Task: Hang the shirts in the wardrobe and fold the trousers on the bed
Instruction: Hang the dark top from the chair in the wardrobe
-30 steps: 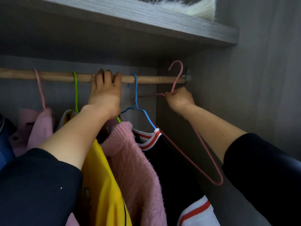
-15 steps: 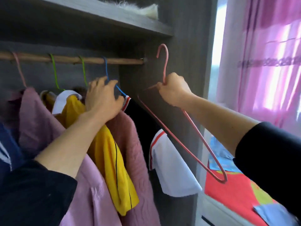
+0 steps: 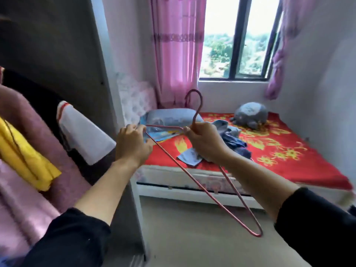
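Observation:
A bare pink wire hanger (image 3: 194, 182) is held in front of me. My right hand (image 3: 204, 140) grips its neck just below the hook. My left hand (image 3: 133, 144) pinches the hanger's left shoulder corner. Behind the hands lies the bed with a red flowered cover (image 3: 279, 151); a crumpled heap of blue-grey clothes (image 3: 231, 139) lies on it. At the left, clothes hang in the grey wardrobe (image 3: 57, 45): a yellow shirt (image 3: 25, 160), a pink knitted sweater (image 3: 28, 120) and a black garment with a white, red-striped sleeve (image 3: 82, 135).
A blue pillow (image 3: 169, 116) and a grey plush toy (image 3: 250, 114) lie at the head of the bed. Pink curtains (image 3: 177, 51) frame a window (image 3: 237, 37) behind it. Bare floor (image 3: 192, 237) lies between me and the white bed frame (image 3: 192, 195).
I turned from the wardrobe rail toward the bed. My right hand carried the pink hanger off the rail and down. My left hand left the hanging clothes and took the hanger's left corner.

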Demonstrator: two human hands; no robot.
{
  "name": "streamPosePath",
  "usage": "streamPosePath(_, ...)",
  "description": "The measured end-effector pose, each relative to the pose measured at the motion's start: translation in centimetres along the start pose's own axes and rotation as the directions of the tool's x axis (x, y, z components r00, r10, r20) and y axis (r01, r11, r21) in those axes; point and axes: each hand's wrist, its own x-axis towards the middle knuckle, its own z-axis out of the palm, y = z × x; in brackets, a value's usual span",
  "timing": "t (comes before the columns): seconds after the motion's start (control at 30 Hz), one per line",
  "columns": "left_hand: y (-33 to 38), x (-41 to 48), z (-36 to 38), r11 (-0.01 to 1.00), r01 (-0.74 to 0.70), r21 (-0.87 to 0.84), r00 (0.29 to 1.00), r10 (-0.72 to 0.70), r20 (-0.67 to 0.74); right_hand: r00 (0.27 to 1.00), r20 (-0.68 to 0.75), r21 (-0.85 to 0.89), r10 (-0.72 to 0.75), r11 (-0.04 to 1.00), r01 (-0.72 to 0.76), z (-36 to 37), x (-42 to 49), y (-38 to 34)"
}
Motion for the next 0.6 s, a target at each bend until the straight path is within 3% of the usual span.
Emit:
streamPosePath(0.13,8.9,-5.1,5.5,0.985,-0.059,-0.159,0.984,0.084,0.158,0.991,-0.036,-0.07,0.129,0.989,-0.131,-6.3,-6.8,6.8)
streamPosePath(0.3,21.2,-12.7,10.7,0.942,-0.164,-0.293,0.914,0.257,0.315,0.949,-0.107,-0.122,0.298,0.943,-0.31,-15.0,-16.6,13.7)
streamPosePath(0.6,43.3,-28.7,15.6,0.861,-0.178,-0.476,0.801,0.408,0.438,0.863,-0.251,-0.195,0.438,0.851,-0.489,-32.4,-32.6,23.7)
